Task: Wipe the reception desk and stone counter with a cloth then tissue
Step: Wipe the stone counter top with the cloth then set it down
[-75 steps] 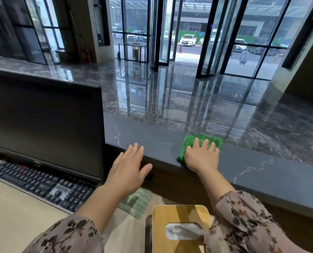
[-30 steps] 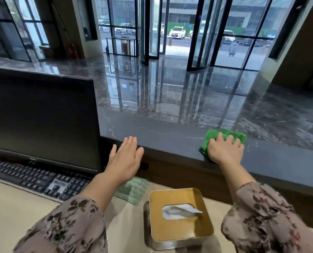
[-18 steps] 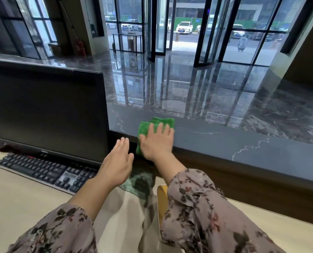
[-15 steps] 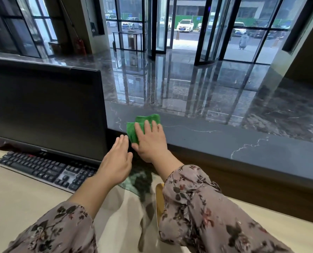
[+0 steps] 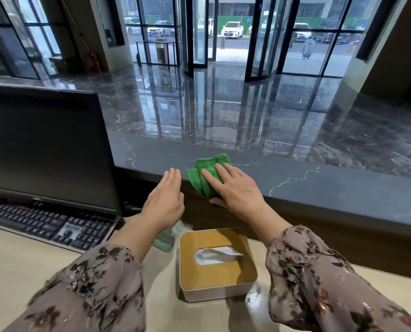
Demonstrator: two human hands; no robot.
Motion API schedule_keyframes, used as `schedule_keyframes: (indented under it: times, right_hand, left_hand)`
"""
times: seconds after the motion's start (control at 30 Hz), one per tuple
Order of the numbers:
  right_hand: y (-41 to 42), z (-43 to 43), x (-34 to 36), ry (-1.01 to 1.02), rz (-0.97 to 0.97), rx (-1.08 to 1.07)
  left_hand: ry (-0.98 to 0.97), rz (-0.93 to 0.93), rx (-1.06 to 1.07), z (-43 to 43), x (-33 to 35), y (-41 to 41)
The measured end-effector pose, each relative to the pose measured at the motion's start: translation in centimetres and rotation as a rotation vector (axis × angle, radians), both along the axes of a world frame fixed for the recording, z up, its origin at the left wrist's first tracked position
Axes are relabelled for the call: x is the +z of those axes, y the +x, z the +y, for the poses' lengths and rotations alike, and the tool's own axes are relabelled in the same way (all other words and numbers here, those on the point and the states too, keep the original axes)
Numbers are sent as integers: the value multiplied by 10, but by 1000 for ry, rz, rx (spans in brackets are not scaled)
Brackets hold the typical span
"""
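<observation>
A crumpled green cloth (image 5: 205, 173) lies on the dark stone counter (image 5: 319, 185) near its front edge. My right hand (image 5: 235, 188) presses flat on the cloth, fingers spread over it and thumb at the counter's edge. My left hand (image 5: 166, 202) hovers flat and empty just left of the cloth, fingers together, in front of the counter's edge. Below, on the beige reception desk (image 5: 20, 267), stands a tissue box (image 5: 216, 262) with a wooden top and a white tissue sticking out of its slot.
A black monitor (image 5: 46, 149) and a black keyboard (image 5: 44, 224) fill the desk's left side. A pale green cloth (image 5: 171, 238) lies under my left forearm beside the tissue box. Behind the counter stretches a polished lobby floor with glass doors.
My right hand swept the green cloth left along the counter toward the monitor, then back a little to the right. My left hand stayed hovering near the counter's edge.
</observation>
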State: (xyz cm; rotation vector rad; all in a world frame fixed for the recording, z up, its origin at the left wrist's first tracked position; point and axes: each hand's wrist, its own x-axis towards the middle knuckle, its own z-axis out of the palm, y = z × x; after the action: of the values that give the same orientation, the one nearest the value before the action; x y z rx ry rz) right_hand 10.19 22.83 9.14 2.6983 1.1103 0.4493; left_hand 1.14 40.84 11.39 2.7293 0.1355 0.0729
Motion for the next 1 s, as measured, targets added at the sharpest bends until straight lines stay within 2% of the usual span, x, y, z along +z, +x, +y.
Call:
schedule_keyframes:
  times: [0.23,0.5,0.6,0.77,1.0]
  right_hand:
    - [-11,-111,2,8,36,-158]
    - [-32,-212,11,113,146,-504]
    - [-36,-205,12,179,172,-595]
    - [-23,-146,15,263,241,-816]
    - [16,-83,27,140,409,-598]
  left_hand:
    - [48,7,-107,-63,7,13]
    - [143,43,-280,-127,11,22]
    - [183,53,-294,-131,12,21]
    - [201,73,-303,-124,14,26]
    - [172,110,-162,-129,20,45]
